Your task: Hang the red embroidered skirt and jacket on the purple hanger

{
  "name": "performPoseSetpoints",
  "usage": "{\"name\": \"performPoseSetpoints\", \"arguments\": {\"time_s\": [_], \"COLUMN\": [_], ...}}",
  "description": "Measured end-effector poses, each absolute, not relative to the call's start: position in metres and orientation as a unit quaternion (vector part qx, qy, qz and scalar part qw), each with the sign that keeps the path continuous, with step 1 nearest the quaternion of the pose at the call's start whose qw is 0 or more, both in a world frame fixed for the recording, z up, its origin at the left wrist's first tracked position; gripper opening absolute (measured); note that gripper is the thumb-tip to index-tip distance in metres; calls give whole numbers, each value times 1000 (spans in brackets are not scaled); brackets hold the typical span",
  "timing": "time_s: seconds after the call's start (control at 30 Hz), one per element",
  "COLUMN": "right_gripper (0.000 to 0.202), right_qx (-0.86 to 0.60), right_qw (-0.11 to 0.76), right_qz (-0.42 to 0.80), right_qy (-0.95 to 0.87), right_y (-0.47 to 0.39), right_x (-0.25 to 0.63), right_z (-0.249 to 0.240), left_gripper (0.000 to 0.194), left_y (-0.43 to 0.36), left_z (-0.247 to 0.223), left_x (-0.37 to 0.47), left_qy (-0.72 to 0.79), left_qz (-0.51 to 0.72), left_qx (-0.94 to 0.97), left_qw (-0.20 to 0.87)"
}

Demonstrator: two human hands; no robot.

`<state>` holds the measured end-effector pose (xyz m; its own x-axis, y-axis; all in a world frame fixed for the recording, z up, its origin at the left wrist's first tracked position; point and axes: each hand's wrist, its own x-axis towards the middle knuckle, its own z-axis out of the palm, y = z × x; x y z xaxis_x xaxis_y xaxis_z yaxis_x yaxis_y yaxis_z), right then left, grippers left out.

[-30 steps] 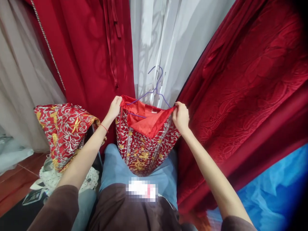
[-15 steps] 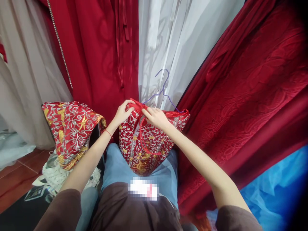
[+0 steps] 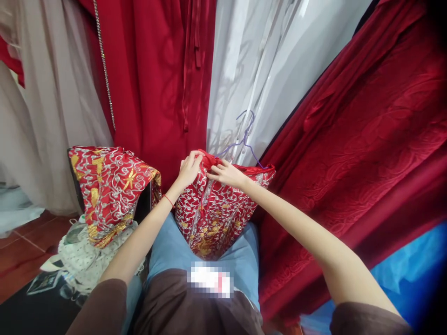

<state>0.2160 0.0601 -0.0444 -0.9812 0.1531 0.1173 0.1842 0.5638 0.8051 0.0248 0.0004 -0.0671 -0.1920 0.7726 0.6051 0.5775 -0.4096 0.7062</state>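
Observation:
A red garment (image 3: pixel 216 214) with silver and gold embroidery hangs between the knees, its top edge on a purple wire hanger (image 3: pixel 243 139). My left hand (image 3: pixel 190 168) is closed on the garment's upper left edge, fingers over the plain red band. Close beside it on the right, my right hand (image 3: pixel 226 174) pinches the same top edge, thumb and fingers near the fabric; the fingertips are partly hidden by folds. The hanger's hook rises behind the garment, against white cloth.
Another embroidered red piece (image 3: pixel 108 186) drapes over something dark at the left. Below it lie a dotted white cloth (image 3: pixel 94 256) and a dark flat item (image 3: pixel 47 281). Red gowns (image 3: pixel 349 163), white fabric (image 3: pixel 233 60) and beige fabric (image 3: pixel 59 107) hang around; blue tulle (image 3: pixel 408 260) is lower right.
The view has shifted slightly. The red strap that looped down the garment's front no longer shows there. My right hand's fingers are more spread, and the hanger has tilted a little.

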Motion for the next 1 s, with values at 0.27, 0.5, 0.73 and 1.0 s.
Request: {"name": "performPoseSetpoints", "arguments": {"time_s": [0.27, 0.5, 0.73, 1.0], "right_gripper": [28, 34, 37, 17], "right_qx": [-108, -211, -224, -339], "right_qw": [-16, -81, -72, 73], "right_qz": [-451, -426, -384, -49], "right_qy": [-886, -876, -893, -937], "right_y": [49, 41, 29, 37], "right_x": [218, 210, 211, 196], "right_z": [-22, -15, 10, 79], "left_gripper": [23, 21, 22, 45], "left_y": [-8, -10, -14, -11], "left_z": [-71, -72, -76, -70], "left_x": [32, 33, 32, 30], "left_qy": [539, 541, 527, 528], "left_qz": [522, 513, 515, 528], "left_qx": [659, 665, 676, 665], "left_qw": [50, 39, 17, 34]}}
